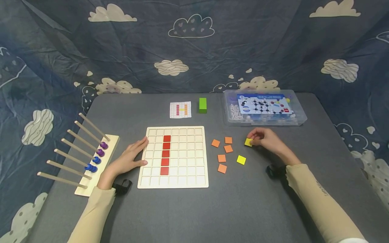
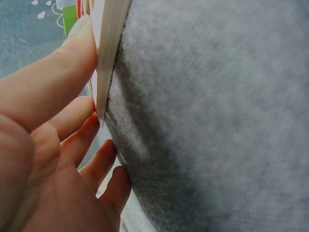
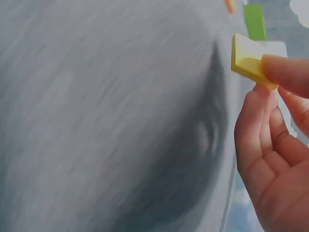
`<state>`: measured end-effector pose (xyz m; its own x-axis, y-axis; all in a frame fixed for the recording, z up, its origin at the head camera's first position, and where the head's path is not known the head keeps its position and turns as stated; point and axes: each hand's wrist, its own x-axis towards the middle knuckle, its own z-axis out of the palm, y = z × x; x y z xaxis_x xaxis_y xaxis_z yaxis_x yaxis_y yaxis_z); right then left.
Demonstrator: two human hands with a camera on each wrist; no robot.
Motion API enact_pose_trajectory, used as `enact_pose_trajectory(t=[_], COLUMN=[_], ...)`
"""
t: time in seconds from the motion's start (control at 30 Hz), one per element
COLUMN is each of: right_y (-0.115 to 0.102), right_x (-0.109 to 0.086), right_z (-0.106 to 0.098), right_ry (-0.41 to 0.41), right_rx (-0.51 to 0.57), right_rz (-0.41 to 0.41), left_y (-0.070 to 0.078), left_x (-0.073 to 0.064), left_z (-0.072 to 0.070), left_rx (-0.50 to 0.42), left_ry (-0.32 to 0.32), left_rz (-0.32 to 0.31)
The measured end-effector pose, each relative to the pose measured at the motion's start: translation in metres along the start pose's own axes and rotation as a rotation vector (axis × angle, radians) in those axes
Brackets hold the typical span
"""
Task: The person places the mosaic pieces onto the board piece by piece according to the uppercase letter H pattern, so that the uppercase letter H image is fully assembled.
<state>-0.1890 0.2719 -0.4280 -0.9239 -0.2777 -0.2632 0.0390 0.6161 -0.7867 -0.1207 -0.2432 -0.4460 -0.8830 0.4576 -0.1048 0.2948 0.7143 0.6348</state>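
My left hand (image 1: 129, 158) rests at the left edge of a pale wooden grid board (image 1: 185, 185), thumb and fingertips touching its rim. In the left wrist view the thumb (image 2: 72, 63) lies on the board's edge (image 2: 107, 53), with relaxed fingers beside it. One column of the board carries several red square tiles (image 1: 165, 154). To the right, my right hand (image 1: 267, 139) pinches a yellow tile (image 3: 248, 55) between thumb and fingers. Another yellow tile (image 1: 241, 160) lies on the table near it. Several orange tiles (image 1: 222, 158) are scattered between the board and that hand.
Behind the board lie a small pattern card (image 1: 180, 110) and a green block (image 1: 202, 105). A clear plastic case (image 1: 264, 119) stands at the back right. On the left is a wooden peg stand (image 1: 112, 141) with tall rods and purple and blue beads.
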Motion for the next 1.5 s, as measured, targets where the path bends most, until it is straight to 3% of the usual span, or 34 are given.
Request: enact_pose_trajectory(t=[0.23,0.53,0.77,1.0,1.2,1.5], right_y=[-0.027,-0.074,-0.113,-0.139,-0.148,-0.154], right_x=[0.011,0.04,0.059,0.067,0.069,0.068], right_z=[0.018,0.074,0.125,0.162,0.178,0.188], right_ry=[-0.087,-0.23,-0.32,-0.366,-0.335,-0.253], right_rx=[0.139,0.209,0.138,0.082,-0.03,-0.291], right_rz=[-0.096,-0.255,-0.351,-0.34,-0.327,-0.422], left_y=[0.0,0.001,0.001,0.002,0.004,0.004], left_x=[0.0,0.0,0.0,0.0,0.0,0.0], left_z=[0.0,0.0,0.001,0.0,-0.001,0.0], left_rx=[0.005,-0.004,-0.005,-0.01,-0.006,-0.001], left_ry=[0.002,0.004,0.006,0.007,0.005,0.007], left_rz=[-0.001,-0.011,-0.024,-0.025,-0.032,-0.032])
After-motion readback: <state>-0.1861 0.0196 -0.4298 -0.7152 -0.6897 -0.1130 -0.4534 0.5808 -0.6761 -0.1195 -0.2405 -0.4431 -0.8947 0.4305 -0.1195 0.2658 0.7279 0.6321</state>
